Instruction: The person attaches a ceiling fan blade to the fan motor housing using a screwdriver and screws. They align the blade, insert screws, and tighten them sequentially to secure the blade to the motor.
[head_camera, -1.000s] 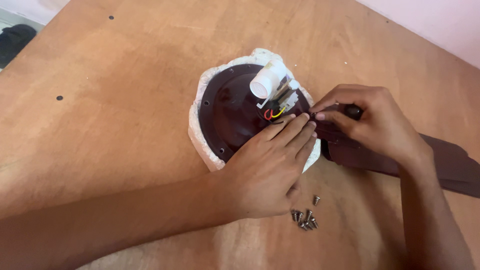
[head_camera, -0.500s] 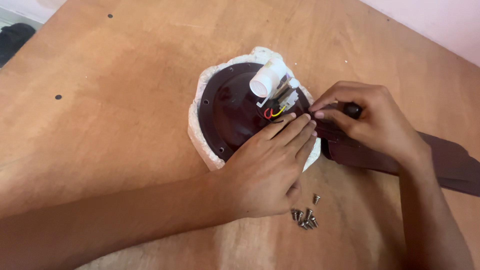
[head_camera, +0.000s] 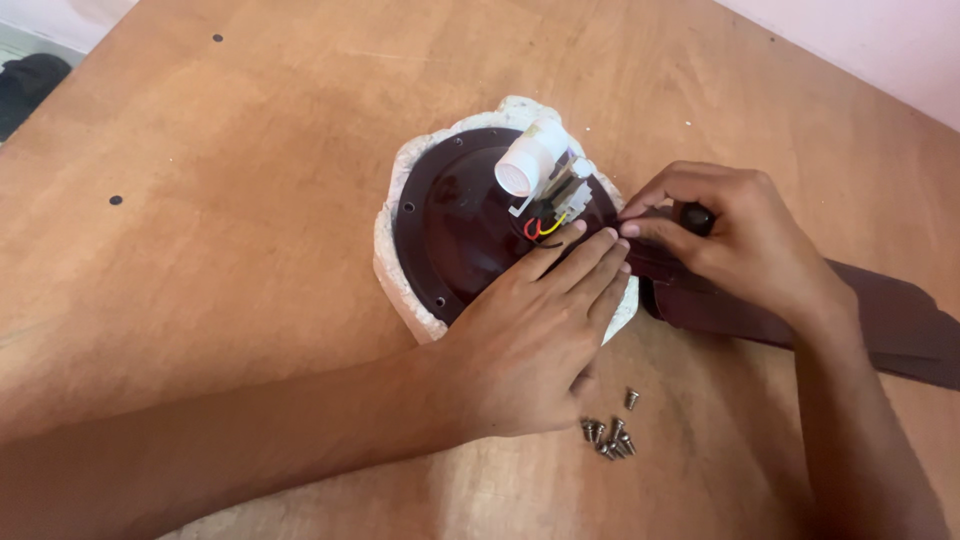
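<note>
- Dark brown round motor housing (head_camera: 455, 235), likely heavy and rigid, sits mid-counter (head_camera: 230, 150) on white foam (head_camera: 395, 285).
- Left hand (head_camera: 530, 335) lies flat on its near-right edge, holding nothing.
- Right hand (head_camera: 730, 235) pinches the stiff brown blade (head_camera: 880, 320) where it meets the housing.
- Loose screws (head_camera: 610, 435) lie near.

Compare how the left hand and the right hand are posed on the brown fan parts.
The left hand lies flat, fingers stretched along the round dark brown motor housing; the right hand is curled, fingertips pinching at the long dark brown blade. The left reaches from below, the right from the right side. Both hands' fingertips meet where blade joins housing.
</note>
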